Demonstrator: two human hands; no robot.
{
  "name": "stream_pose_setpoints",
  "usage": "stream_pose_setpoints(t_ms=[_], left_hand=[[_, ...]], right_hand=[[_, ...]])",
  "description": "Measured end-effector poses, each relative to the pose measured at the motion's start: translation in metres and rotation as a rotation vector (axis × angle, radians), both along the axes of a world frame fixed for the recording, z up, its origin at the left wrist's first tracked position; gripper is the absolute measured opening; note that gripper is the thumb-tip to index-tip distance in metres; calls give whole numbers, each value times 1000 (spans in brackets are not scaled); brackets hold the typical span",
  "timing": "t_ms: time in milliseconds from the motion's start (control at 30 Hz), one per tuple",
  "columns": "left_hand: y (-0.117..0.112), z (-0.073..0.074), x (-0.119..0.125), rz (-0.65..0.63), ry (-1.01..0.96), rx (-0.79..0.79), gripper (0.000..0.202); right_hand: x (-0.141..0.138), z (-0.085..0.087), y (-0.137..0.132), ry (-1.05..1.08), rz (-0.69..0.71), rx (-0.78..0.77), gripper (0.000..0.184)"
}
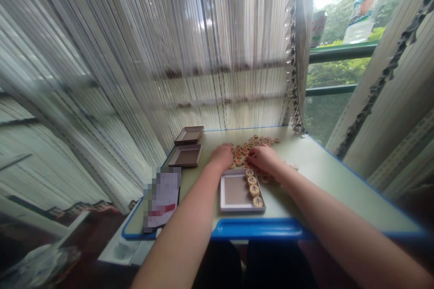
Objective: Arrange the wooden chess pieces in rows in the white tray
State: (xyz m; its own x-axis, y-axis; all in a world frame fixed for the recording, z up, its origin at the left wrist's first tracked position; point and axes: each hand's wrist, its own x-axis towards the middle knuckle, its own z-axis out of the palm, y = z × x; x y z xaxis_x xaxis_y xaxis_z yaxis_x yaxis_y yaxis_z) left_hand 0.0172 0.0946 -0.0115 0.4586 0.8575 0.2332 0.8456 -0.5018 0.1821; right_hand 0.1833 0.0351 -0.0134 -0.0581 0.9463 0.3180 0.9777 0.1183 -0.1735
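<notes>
Round wooden xiangqi pieces lie in a loose pile on the pale table, between and beyond my hands. My left hand rests at the pile's left edge, its fingers stretched forward beside the pieces. Over the pile's near side, my right hand has its fingertips drawn together among the pieces; what they hold is hidden. Just in front of both hands sits a shallow open box. Several xiangqi pieces with dark characters stand in a row along its right side, face up. More pieces lie partly under my right forearm.
Two shallow box parts, a nearer tray and a farther one, lie at the table's left. A flat object, partly pixelated, lies at the left edge. The table has a blue rim. String curtains hang behind.
</notes>
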Motion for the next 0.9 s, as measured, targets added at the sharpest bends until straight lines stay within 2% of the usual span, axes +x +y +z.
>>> stream_pose_setpoints(t_ms=[200,300,400,500,667,767,900], left_hand=[[-3,2,-1,-3,25,-65,35],[-4,5,-1,-10,-1,-24,35],[-8,9,0,-39,-31,-7,34],[-16,13,1,-106,-68,-2,32],[-29,20,6,-243,-173,-38,29],[-35,23,10,-275,-203,-52,29],[-43,26,13,-248,-220,-134,39]], right_hand=[[5,5,-2,57,-48,-7,24],[22,12,-5,100,-177,-38,24],[40,22,-10,109,-299,-144,24],[47,32,-18,137,-287,-201,21],[41,41,-25,238,-218,-178,18],[46,43,-25,249,-248,-139,20],[74,38,-37,186,-346,-195,24]])
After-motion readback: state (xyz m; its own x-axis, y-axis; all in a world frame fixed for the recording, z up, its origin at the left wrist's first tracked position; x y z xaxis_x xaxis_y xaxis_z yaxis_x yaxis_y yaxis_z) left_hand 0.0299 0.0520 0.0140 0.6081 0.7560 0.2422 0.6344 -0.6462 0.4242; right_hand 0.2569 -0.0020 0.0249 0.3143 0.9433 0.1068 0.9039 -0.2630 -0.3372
